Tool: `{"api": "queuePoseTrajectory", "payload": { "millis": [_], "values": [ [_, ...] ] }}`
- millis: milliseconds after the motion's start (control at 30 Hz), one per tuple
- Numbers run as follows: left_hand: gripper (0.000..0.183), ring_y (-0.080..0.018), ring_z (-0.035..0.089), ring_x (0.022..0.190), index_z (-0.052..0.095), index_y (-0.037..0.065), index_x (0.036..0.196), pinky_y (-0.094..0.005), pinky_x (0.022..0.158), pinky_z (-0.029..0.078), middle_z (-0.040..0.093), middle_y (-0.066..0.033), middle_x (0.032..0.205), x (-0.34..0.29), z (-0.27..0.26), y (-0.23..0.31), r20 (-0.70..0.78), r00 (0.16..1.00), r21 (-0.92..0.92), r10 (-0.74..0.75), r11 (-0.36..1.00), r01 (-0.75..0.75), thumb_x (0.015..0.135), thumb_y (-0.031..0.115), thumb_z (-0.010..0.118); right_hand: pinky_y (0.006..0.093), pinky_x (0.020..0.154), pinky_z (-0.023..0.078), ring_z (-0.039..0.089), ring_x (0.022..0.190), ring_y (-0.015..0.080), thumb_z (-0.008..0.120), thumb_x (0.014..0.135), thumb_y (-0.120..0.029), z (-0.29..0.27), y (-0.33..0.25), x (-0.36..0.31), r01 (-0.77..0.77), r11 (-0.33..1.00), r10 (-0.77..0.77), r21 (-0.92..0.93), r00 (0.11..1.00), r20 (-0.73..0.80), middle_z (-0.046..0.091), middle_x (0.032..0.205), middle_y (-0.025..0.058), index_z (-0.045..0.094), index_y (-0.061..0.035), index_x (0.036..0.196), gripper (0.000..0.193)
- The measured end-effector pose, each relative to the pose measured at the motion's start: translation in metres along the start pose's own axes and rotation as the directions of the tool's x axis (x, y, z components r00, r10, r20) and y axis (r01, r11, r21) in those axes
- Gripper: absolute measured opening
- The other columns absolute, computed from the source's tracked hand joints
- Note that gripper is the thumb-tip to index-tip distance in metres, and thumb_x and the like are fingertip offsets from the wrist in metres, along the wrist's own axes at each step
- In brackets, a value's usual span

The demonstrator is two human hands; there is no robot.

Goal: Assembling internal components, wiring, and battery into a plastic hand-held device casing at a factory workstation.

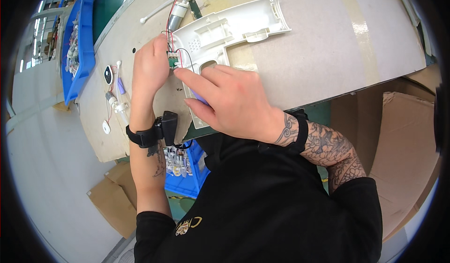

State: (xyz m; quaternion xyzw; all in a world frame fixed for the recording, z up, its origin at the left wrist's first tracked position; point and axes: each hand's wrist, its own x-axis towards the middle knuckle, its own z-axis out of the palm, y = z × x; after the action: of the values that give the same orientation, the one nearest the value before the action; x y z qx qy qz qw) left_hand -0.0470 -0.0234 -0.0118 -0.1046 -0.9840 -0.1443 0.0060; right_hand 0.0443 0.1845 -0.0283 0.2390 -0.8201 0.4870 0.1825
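My left hand (151, 67) is closed on a small green circuit board (173, 59) with white connectors, at the left end of a white plastic housing half (253, 23). Thin red and black wires run from the board up to a silver cylindrical motor (178, 14) with white fittings. My right hand (232, 99) lies over the housing, its index finger stretched to the board's lower edge and its thumb apart below. Part of a purple cylindrical piece (198, 98) shows between that thumb and index finger; the rest is hidden under the hand.
On the table (309, 42), left of my left forearm, lie a black-and-white oval part (108, 75), another motor assembly (115, 102) and a white oval piece (106, 127). Blue bins with parts stand at the far left (85, 45) and below the table edge (199, 171). Cardboard (398, 150) stands at right.
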Motion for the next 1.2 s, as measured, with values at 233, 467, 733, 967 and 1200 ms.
{"api": "queuePoseTrajectory", "payload": {
  "millis": [233, 467, 733, 967, 1200],
  "values": [
    [0.049, -0.0140, 0.054, 0.079, 0.071, -0.005, 0.098, -0.0322, 0.076, 0.045, 0.064, -0.0071, 0.082, 0.002, -0.004, 0.011, 0.116, 0.926, -0.512, -0.359, 0.778, 0.365, 0.105, 0.038, 0.050, 0.0348, 0.057, 0.050, 0.064, 0.070, 0.0197, 0.079, 0.085, -0.026, 0.000, -0.010, 0.000, 0.004, 0.998, 0.004, -0.058, 0.990, 0.138, 0.062, 0.076, 0.0013, 0.068, -0.0106, 0.116, 0.036],
    [0.041, -0.0115, 0.053, 0.075, 0.069, -0.003, 0.097, -0.0300, 0.070, 0.044, 0.065, -0.0040, 0.081, -0.015, -0.022, 0.021, -0.096, 0.910, -0.430, -0.403, 0.842, 0.327, 0.104, 0.036, 0.059, 0.0360, 0.063, 0.053, 0.066, 0.074, 0.0222, 0.077, 0.086, -0.024, -0.007, -0.005, 0.004, 0.005, 0.996, 0.019, -0.092, 0.967, 0.254, 0.064, 0.076, 0.0031, 0.067, -0.0097, 0.118, 0.037],
    [0.021, -0.0204, 0.056, 0.066, 0.068, 0.003, 0.105, -0.0332, 0.062, 0.046, 0.056, -0.0075, 0.075, -0.099, -0.012, 0.069, -0.203, 0.979, -0.245, 0.032, 0.966, -0.082, 0.089, 0.010, 0.078, 0.0423, 0.071, 0.057, 0.071, 0.084, 0.0315, 0.066, 0.077, -0.004, -0.042, 0.032, 0.059, 0.170, 0.974, -0.131, -0.149, 0.962, 0.240, 0.069, 0.083, 0.0098, 0.074, -0.0041, 0.096, 0.020],
    [0.020, -0.0229, 0.054, 0.065, 0.069, 0.001, 0.106, -0.0369, 0.060, 0.045, 0.055, -0.0088, 0.075, -0.113, 0.023, 0.065, -0.277, 0.953, -0.351, -0.120, 0.936, 0.015, 0.087, 0.000, 0.075, 0.0391, 0.076, 0.056, 0.065, 0.092, 0.0265, 0.068, 0.073, -0.003, -0.012, 0.036, 0.090, 0.478, 0.855, -0.296, -0.201, 0.768, 0.569, 0.064, 0.088, 0.0069, 0.076, -0.0054, 0.083, 0.012],
    [0.014, -0.0235, 0.056, 0.074, 0.071, 0.000, 0.102, -0.0365, 0.065, 0.046, 0.056, -0.0093, 0.081, -0.106, 0.025, 0.057, -0.314, 0.945, -0.448, -0.093, 0.892, -0.061, 0.088, -0.001, 0.072, 0.0381, 0.077, 0.054, 0.062, 0.089, 0.0242, 0.068, 0.075, -0.007, -0.008, 0.045, 0.091, 0.512, 0.841, -0.343, -0.172, 0.752, 0.562, 0.063, 0.086, 0.0042, 0.076, -0.0072, 0.078, 0.008]
  ]
}}
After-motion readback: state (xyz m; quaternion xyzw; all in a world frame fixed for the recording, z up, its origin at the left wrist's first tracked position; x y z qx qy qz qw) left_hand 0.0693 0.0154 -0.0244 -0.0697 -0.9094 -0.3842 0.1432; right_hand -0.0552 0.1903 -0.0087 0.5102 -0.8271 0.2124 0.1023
